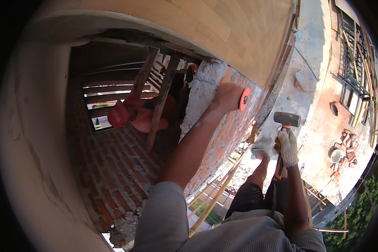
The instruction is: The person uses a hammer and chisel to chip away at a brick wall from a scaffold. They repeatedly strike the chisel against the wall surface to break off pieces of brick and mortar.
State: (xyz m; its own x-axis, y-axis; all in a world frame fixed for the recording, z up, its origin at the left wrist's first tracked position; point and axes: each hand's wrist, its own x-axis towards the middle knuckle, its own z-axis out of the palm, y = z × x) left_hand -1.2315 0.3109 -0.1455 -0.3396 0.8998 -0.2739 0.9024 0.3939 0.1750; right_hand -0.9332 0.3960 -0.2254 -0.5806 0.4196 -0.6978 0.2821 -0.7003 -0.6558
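My left hand (227, 97), bare, is closed around a tool that looks like a chisel, held at the brick wall (219, 138). Only its red round hand guard (243, 102) and dark struck end show; the blade is hidden behind the hand. In a knitted work glove, my right hand (288, 148) grips the orange-and-black handle of a club hammer (286, 119). The hammer's steel head is raised above the glove, apart from the chisel. Rough mortar (204, 82) covers the broken end of the wall beside my left forearm.
Inside the opening on the left, a person in a red cap (118, 115) is behind wooden props (162, 100). Bamboo poles (215, 197) cross below me over a drop. On the concrete slab (321, 141) at right lie loose bricks (348, 148), a bowl (335, 155) and metal grilles (349, 72).
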